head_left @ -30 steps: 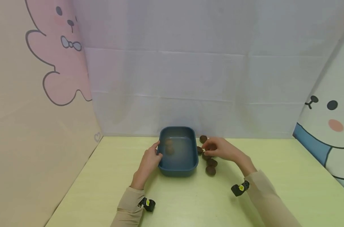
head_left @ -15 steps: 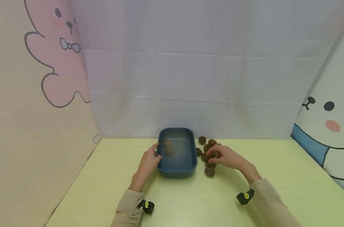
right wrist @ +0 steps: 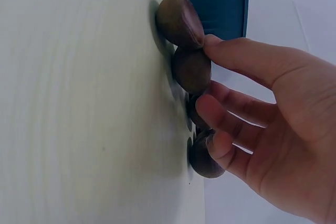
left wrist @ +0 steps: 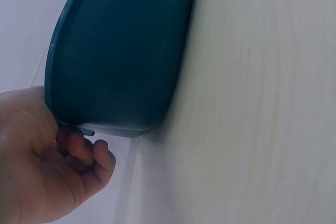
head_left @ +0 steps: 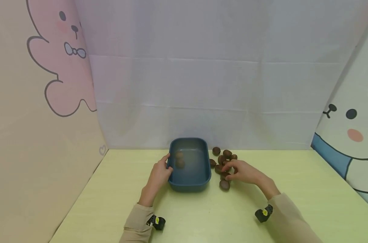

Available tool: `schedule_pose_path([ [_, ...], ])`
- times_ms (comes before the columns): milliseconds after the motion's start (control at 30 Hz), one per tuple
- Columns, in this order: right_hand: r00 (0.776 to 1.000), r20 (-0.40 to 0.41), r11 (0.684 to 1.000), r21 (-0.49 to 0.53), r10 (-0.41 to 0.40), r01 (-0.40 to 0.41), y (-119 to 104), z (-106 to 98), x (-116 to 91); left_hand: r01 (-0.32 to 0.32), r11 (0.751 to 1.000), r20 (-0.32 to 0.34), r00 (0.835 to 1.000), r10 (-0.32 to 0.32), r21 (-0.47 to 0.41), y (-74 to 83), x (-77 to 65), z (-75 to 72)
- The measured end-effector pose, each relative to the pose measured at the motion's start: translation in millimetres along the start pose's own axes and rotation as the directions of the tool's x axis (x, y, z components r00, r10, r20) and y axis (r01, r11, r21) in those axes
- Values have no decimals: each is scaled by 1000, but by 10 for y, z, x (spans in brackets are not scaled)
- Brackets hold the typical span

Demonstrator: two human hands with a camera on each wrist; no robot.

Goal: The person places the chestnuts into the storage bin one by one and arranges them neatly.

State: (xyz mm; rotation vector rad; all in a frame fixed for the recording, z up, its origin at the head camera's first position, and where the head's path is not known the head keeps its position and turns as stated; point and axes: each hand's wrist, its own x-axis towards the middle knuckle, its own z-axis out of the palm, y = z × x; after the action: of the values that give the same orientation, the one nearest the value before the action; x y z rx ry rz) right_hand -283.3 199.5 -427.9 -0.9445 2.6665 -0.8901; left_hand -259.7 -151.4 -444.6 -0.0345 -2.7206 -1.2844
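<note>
A deep blue rectangular container [head_left: 190, 175] stands on the table with a few brown chestnuts [head_left: 179, 163] inside. My left hand [head_left: 158, 173] grips its left rim, thumb over the edge; in the left wrist view curled fingers [left wrist: 102, 156] show below the rim. Right of the container lies a loose cluster of chestnuts [head_left: 216, 151]. My right hand [head_left: 243, 171] is low over its near part, thumb and fingertips around one chestnut [right wrist: 191, 70]. The thumb also meets the nearest chestnut [right wrist: 178, 20] in the right wrist view. Some chestnuts are partly hidden under the right hand.
A pale yellow-green table [head_left: 208, 216] bears everything. A white cloth [head_left: 177, 84] hangs right behind the container. Cartoon-printed cloth panels stand at left [head_left: 71, 152] and right [head_left: 347, 148].
My right hand has drawn back toward me and slightly right, from the middle of the cluster to its near part, uncovering chestnuts farther back. The left hand stays on the container's rim.
</note>
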Motion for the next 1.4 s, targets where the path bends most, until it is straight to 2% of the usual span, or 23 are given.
schedule_pose_path([
  [267,1000,14,1000,-17,25,-25,18,-13,-29,-5,1000,-12,1000,5,7,2,-8,-13],
  [533,999,-39,998,-64,-24,21,-19,-60,-17,-9,1000,-14,1000,9,12,7,-14,-1],
  [667,996,-67,998,-48,-51,48,-79,-102,9,2,1000,-9,1000,-2,9,15,-9,-2],
  [933,986,-132,995,-31,-100,97,-256,-165,136,9,1000,0,1000,-9,5,20,-10,-8],
  [1233,975,-149,986,-48,-167,161,-461,-190,307,13,1000,-8,1000,-13,15,30,-1,-4],
  [1400,971,-141,981,-1,-193,194,-553,-180,401,10,1000,-8,1000,-10,16,27,13,2],
])
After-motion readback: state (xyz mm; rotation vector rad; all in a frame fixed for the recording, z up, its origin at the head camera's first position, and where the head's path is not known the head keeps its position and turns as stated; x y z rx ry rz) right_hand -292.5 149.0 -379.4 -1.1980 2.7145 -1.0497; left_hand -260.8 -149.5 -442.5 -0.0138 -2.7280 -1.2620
